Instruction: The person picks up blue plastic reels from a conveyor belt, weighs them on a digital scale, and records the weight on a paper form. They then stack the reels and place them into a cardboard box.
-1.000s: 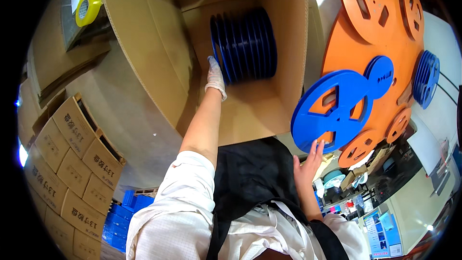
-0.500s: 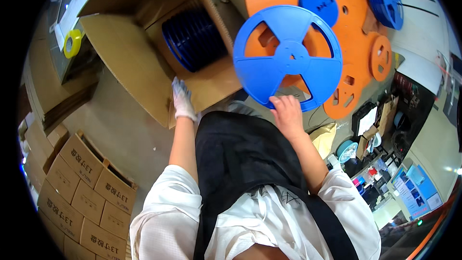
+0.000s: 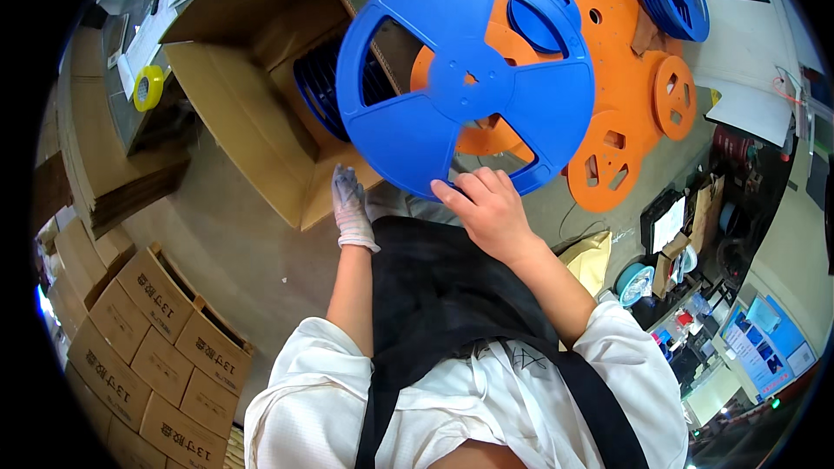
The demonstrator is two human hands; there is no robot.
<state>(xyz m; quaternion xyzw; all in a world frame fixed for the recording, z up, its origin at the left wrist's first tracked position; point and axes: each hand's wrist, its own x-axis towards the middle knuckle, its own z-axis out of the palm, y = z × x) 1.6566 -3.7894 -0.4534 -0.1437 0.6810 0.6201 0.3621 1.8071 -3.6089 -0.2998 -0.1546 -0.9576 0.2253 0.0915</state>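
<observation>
My bare right hand (image 3: 493,217) grips the lower rim of a large blue plastic reel (image 3: 413,141), which has three spokes and wide openings. The reel is held up, its broad face toward me, and covers part of an open cardboard box (image 3: 239,113). Inside that box, a row of dark blue reels (image 3: 314,91) stands on edge, partly hidden behind the held one. Wearing a pale glove, my left hand (image 3: 352,213) has its fingers stretched out beside the box's near lower edge and holds nothing; I cannot tell whether it touches the cardboard.
Ahead right is an orange surface (image 3: 608,69) with holes, bearing a smaller blue disc (image 3: 532,22) and orange discs (image 3: 674,95). Blue reels (image 3: 682,0) sit stacked on black rods. Yellow tape (image 3: 148,89) lies at the left; taped cartons (image 3: 148,356) are piled at lower left.
The blue reel in my right hand has moved left and closer, now overlapping the box's opening. My left hand has shifted slightly right and down, away from the box flap.
</observation>
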